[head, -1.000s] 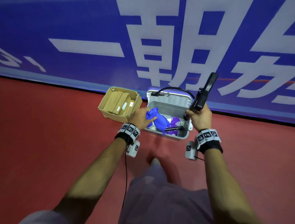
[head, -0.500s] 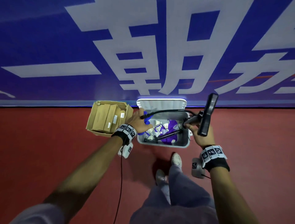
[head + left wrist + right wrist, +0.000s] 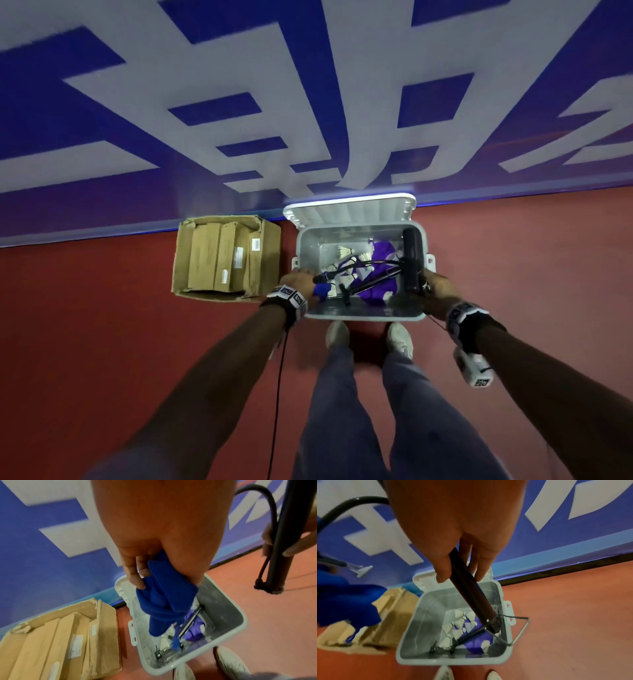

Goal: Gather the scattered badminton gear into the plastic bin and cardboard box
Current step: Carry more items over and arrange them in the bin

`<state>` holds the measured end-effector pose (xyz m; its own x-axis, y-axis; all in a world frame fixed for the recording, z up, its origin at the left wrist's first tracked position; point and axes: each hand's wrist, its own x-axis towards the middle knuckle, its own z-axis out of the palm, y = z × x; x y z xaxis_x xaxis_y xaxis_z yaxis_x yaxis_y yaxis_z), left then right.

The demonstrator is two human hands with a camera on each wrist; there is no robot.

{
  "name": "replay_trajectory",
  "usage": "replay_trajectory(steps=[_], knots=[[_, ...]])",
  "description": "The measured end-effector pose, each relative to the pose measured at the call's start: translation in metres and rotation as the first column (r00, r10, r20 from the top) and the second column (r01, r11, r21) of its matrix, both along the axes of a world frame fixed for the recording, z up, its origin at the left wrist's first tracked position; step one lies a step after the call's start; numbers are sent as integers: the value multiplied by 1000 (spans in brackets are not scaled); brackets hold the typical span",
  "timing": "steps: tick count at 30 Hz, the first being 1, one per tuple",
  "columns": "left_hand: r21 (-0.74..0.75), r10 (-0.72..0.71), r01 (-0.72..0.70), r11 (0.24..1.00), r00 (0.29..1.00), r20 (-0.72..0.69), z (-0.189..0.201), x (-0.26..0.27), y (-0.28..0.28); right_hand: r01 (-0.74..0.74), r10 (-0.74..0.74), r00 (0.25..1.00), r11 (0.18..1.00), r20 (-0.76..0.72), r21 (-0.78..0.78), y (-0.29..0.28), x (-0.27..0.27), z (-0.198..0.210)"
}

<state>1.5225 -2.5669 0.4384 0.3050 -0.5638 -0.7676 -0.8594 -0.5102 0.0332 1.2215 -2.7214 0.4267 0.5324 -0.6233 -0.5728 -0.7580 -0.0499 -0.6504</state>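
Blue banner wall [image 3: 102, 144] with large white characters runs beyond both hands, meeting the red floor [image 3: 102, 342]. Cardboard box [image 3: 226, 257] sits on the floor just outboard of the left hand, open at the top, long tan cartons packed side by side in it. Grey plastic bin [image 3: 359, 317] sits between the two hands, its white lid [image 3: 349, 209] tipped back toward the wall; inside lie white shuttlecocks [image 3: 458, 622], a purple cloth [image 3: 477, 643] and a thin dark rod [image 3: 467, 637]. Right hand [image 3: 458, 545] wraps fingers and thumb around the black tube of an air pump [image 3: 471, 592], tube slanting down into the bin, its wire foot bracket hanging over the bin's right rim, black hose arcing across toward the left hand. Left hand [image 3: 154, 536] clenches a bunched blue cloth [image 3: 164, 601] above the bin's left side, cloth dangling into the opening.
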Motion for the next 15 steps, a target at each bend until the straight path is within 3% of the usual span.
replay_trajectory(steps=[5,8,15], knots=[[-4,-29,28,1000,998,-64,-84,-4,8,-216,215,964,976,-156,7,-2,4,-98],[-5,-67,67,998,994,-92,-137,-1,9,-351,337,886,936,-319,17,-1,13,-154],[10,-134,136,991,985,-108,-252,19,17,-461,403,778,888,-482,-2,7,39,-272]])
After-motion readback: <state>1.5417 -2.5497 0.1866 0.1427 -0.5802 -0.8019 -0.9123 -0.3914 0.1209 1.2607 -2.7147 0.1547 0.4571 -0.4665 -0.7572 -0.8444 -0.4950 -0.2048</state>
